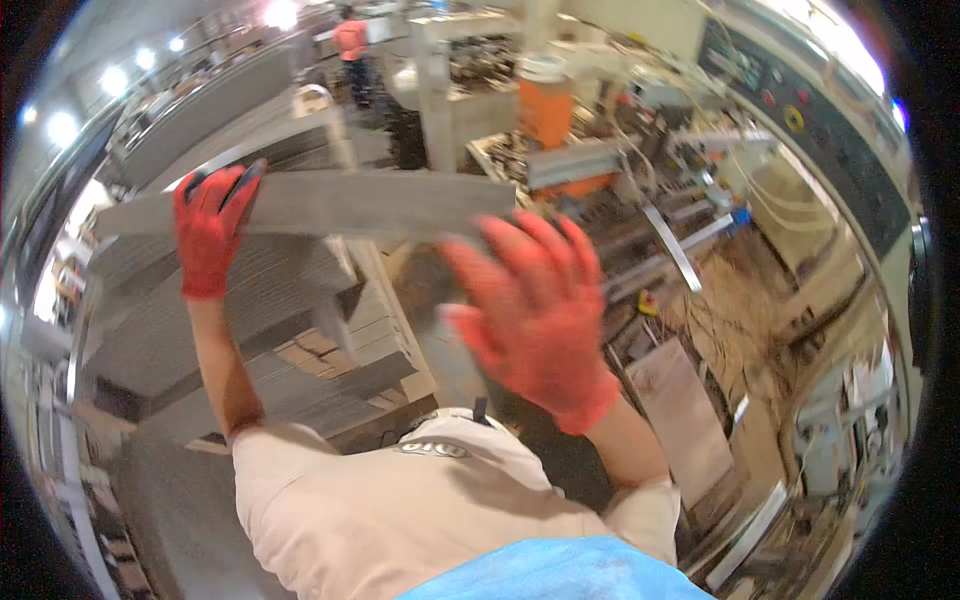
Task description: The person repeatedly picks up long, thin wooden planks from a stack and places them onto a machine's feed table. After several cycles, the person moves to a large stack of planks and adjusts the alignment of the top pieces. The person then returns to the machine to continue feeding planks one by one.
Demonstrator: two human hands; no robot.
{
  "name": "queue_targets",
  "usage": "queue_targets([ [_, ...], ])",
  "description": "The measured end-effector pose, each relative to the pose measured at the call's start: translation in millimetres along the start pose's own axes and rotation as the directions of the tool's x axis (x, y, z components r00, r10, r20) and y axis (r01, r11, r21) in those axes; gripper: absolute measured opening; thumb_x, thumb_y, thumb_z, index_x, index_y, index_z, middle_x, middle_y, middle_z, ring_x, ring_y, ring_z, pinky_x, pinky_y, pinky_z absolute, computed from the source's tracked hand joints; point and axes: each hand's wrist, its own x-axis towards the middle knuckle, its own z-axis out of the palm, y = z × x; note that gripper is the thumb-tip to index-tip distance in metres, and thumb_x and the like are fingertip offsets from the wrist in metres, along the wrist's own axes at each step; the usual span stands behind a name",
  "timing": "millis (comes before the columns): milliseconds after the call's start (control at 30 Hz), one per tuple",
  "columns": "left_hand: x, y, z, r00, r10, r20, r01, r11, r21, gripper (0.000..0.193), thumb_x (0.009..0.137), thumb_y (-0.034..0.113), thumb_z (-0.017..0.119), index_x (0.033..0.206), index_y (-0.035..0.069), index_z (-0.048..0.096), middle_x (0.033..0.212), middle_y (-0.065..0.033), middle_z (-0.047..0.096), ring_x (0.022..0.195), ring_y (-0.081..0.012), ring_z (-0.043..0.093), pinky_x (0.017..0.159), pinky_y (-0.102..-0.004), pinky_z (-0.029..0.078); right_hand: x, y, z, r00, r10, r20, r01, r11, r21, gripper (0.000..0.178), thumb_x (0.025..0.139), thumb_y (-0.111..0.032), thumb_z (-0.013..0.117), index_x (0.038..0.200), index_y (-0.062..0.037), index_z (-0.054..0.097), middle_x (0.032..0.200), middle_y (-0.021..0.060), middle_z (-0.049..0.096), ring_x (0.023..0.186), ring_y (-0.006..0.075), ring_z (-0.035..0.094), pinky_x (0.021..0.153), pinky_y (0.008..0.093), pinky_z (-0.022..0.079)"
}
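Observation:
A long, flat grey board [350, 203] spans the far side of the space in front of me, running from left to right. My left hand [208, 232], in a red glove with dark fingertips, is closed over the upper edge of the board toward its left end. My right hand [535, 315], also in a red glove, is at the right end of the board with its fingers spread. Motion smears that hand, and I cannot tell whether its fingertips touch the board. Below the board lies a large stack of similar grey boards [220, 320].
Right of me is a cluttered bench with metal bars [672, 248], a brown panel [680, 420] and a small yellow object [648, 303]. An orange cylinder with a white top [545, 105] stands beyond it. Farther off is a person in an orange top [351, 40].

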Motion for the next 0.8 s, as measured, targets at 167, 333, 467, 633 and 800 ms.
queue_targets([
  [167, 48, 91, -24, 0.98, 0.194, -0.047, -0.189, 0.977, 0.099, 0.04, 0.089, 0.017, 0.073, 0.127, 0.028, 0.07, 0.127, -0.0014, 0.067, 0.124, -0.0245, 0.061, 0.114, -0.0522, 0.034, 12, 41, 35, 0.944, 0.125, 0.305, -0.188, 0.965, 0.185, 0.077, 0.077, -0.027, 0.08, 0.148, -0.0161, 0.051, 0.134, 0.0128, 0.06, 0.124, 0.0356, 0.058, 0.105, 0.0478, 0.046],
  [333, 88, 198, 28, 0.851, -0.252, -0.46, 0.164, 0.961, -0.223, 0.054, 0.098, 0.052, 0.064, 0.143, 0.022, 0.059, 0.137, -0.0124, 0.061, 0.133, -0.0312, 0.054, 0.115, -0.0515, 0.029, -63, 126, 91, 0.926, 0.163, 0.341, -0.354, 0.689, 0.632, 0.083, 0.07, -0.013, 0.08, 0.146, -0.0107, 0.047, 0.129, 0.0194, 0.06, 0.115, 0.0404, 0.063, 0.092, 0.0425, 0.054],
  [467, 129, 356, 21, 0.723, -0.676, 0.142, 0.07, -0.133, -0.989, 0.065, 0.101, 0.051, 0.062, 0.15, 0.01, 0.047, 0.133, -0.0133, 0.063, 0.123, -0.0292, 0.059, 0.106, -0.0447, 0.043, -135, 170, 108, 0.928, 0.16, 0.336, -0.372, 0.425, 0.825, 0.075, 0.074, -0.009, 0.075, 0.143, -0.0066, 0.046, 0.128, 0.023, 0.06, 0.115, 0.043, 0.062, 0.095, 0.0445, 0.053],
  [633, 96, 475, 54, 0.406, -0.537, 0.739, 0.19, -0.742, -0.643, 0.061, 0.101, 0.032, 0.068, 0.15, 0.004, 0.045, 0.127, -0.0111, 0.064, 0.111, -0.0202, 0.064, 0.095, -0.0334, 0.052, -217, 220, 96, 0.85, 0.048, 0.524, -0.475, 0.499, 0.725, 0.081, 0.075, -0.034, 0.083, 0.143, -0.0074, 0.047, 0.133, 0.0233, 0.058, 0.123, 0.0422, 0.058, 0.102, 0.0468, 0.048],
  [800, 36, 526, 48, 0.206, -0.806, 0.555, 0.774, -0.213, -0.597, 0.052, 0.092, 0.017, 0.076, 0.137, 0.003, 0.053, 0.116, -0.0096, 0.065, 0.106, -0.0212, 0.063, 0.092, -0.0331, 0.05, -264, 334, 40, 0.903, 0.22, 0.37, -0.354, 0.868, 0.348, 0.071, 0.07, -0.043, 0.082, 0.132, -0.0163, 0.063, 0.136, 0.016, 0.057, 0.13, 0.0354, 0.05, 0.109, 0.0508, 0.036],
])
